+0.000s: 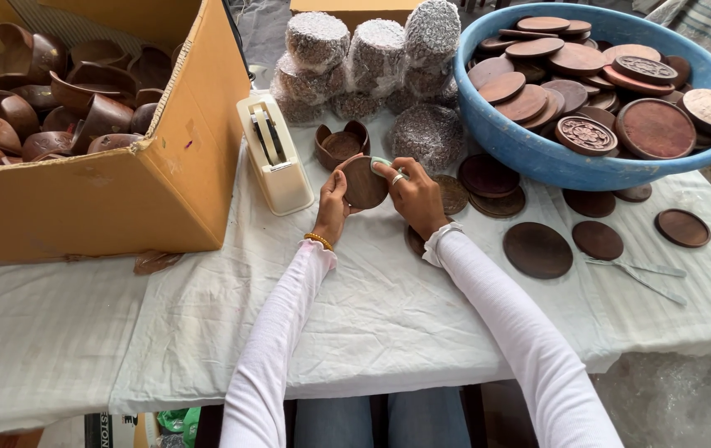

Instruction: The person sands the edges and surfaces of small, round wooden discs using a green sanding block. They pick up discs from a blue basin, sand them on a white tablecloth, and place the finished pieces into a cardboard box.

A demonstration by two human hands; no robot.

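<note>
Above the white-covered desk (pixel 388 315), my left hand (pixel 332 203) and right hand (pixel 415 197) each keep a closed grip on one round wooden lid (pixel 364 182), held upright between them. A tape dispenser (pixel 274 153) stands just left; a small wooden bowl (pixel 341 144) sits behind, a blue tub (pixel 538 153) of lids to the right.

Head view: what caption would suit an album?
Both hands hold a round dark wooden lid beside a cream tape dispenser.
</note>
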